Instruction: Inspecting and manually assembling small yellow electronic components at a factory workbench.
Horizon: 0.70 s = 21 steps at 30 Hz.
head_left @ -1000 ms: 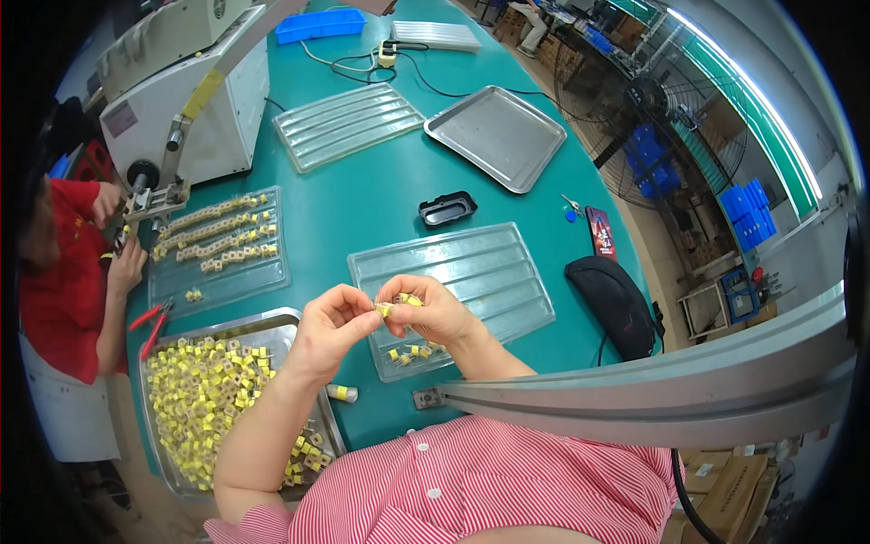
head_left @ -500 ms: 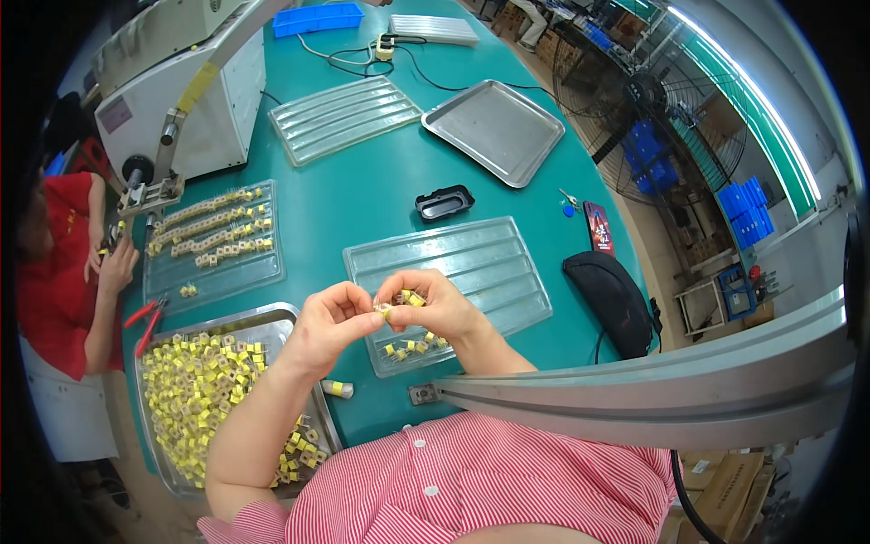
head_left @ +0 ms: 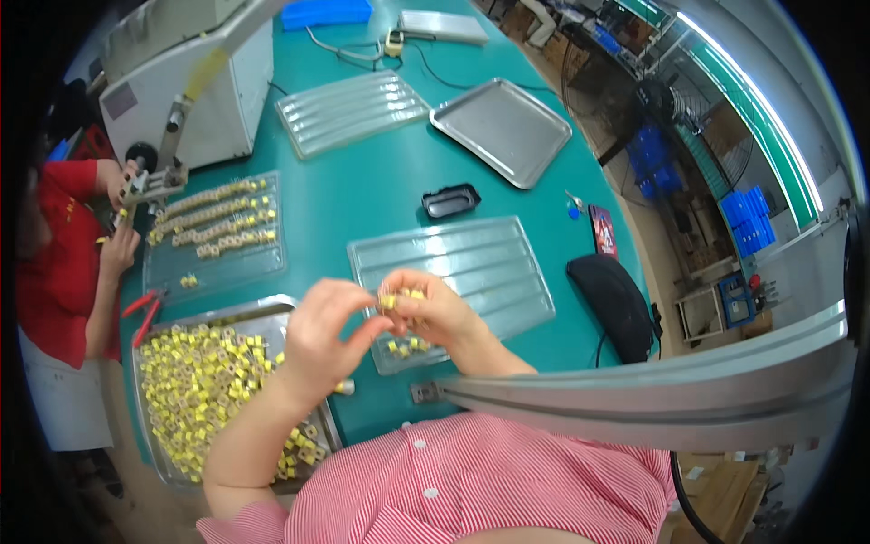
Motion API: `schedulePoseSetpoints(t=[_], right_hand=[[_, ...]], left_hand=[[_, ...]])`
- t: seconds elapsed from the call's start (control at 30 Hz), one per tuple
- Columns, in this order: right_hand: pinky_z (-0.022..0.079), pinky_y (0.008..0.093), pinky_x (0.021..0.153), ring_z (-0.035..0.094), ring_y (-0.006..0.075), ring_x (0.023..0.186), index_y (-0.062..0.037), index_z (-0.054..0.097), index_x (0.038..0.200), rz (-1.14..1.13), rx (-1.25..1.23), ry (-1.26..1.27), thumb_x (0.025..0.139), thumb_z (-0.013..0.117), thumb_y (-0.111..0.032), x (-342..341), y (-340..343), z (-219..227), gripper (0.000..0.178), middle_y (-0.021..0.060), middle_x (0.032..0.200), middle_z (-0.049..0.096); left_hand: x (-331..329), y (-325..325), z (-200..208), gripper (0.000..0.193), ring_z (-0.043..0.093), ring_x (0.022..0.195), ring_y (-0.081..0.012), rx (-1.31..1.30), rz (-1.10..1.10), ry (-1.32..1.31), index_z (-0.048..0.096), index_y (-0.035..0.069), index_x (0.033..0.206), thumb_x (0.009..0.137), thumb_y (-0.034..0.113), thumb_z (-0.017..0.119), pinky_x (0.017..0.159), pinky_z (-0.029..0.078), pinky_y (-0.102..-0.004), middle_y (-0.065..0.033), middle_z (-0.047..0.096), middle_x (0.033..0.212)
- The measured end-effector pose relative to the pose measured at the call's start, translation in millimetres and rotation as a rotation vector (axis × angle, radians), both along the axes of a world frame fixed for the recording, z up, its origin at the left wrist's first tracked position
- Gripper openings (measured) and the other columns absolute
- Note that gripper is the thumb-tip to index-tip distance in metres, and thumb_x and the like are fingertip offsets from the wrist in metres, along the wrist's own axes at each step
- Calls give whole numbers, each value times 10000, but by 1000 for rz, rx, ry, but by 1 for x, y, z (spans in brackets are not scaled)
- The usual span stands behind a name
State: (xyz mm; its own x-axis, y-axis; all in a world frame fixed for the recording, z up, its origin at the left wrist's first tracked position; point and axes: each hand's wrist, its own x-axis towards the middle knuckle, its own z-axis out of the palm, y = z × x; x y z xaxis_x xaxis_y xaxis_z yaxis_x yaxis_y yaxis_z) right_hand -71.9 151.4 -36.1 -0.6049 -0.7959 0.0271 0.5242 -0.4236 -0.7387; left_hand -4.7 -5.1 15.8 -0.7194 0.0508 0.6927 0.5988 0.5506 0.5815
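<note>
My right hand (head_left: pixel 437 313) is closed on several small yellow-wrapped coils (head_left: pixel 390 301) with thin wire leads. One coil sticks out at its fingertips. Close to that coil is my left hand (head_left: pixel 324 334), its thumb and forefinger parted with nothing visible between them. Under my hands lies a clear ribbed plastic tray (head_left: pixel 489 272), with a few more coils (head_left: pixel 410 346) on its near left part. A metal tray (head_left: pixel 272 313) heaped with loose yellow coils (head_left: pixel 195 390) is below my left forearm.
At left, a person in red (head_left: pixel 72 263) works by a white machine (head_left: pixel 195 100), beside a plastic tray of coil rows (head_left: pixel 217 218) and red-handled pliers (head_left: pixel 145 313). A metal beam (head_left: pixel 634 399) crosses at right. A black case (head_left: pixel 607 308), black box (head_left: pixel 451 201) and metal tray (head_left: pixel 503 127) lie beyond.
My left thumb and forefinger have parted and drawn back slightly from the coil, which stays in my right hand. The other person's far hand has moved up toward the machine.
</note>
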Motion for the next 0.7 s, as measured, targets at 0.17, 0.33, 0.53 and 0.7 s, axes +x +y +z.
schedulePoseSetpoints(t=[0.17,0.33,0.53,0.7], right_hand=[[405,221,506,519,116,567,5,511,920,12,39,-5,773,561,-114,-1,-1,-1,196,60,683,538],[422,227,522,528,114,575,5,513,904,-8,45,17,763,558,-83,-1,2,3,172,58,695,549],[413,224,515,514,109,566,10,527,889,-16,121,131,756,561,-73,-7,5,7,160,54,709,545],[405,221,507,503,102,559,13,529,888,-41,177,156,757,562,-76,-6,4,12,162,56,714,547]], left_hand=[[-1,1,-4,220,534,624,-208,-82,16,74,547,39,737,567,4,681,525,434,-289,-59,539,707],[-2,3,-6,210,535,617,-201,-86,16,110,556,37,744,572,-7,669,533,429,-287,-55,553,712],[-5,0,-6,204,537,613,-203,-131,-19,133,557,36,744,576,-1,665,540,415,-292,-51,560,709],[-9,-4,-7,191,529,607,-215,-182,-14,123,549,38,740,587,8,657,541,411,-297,-53,558,708]])
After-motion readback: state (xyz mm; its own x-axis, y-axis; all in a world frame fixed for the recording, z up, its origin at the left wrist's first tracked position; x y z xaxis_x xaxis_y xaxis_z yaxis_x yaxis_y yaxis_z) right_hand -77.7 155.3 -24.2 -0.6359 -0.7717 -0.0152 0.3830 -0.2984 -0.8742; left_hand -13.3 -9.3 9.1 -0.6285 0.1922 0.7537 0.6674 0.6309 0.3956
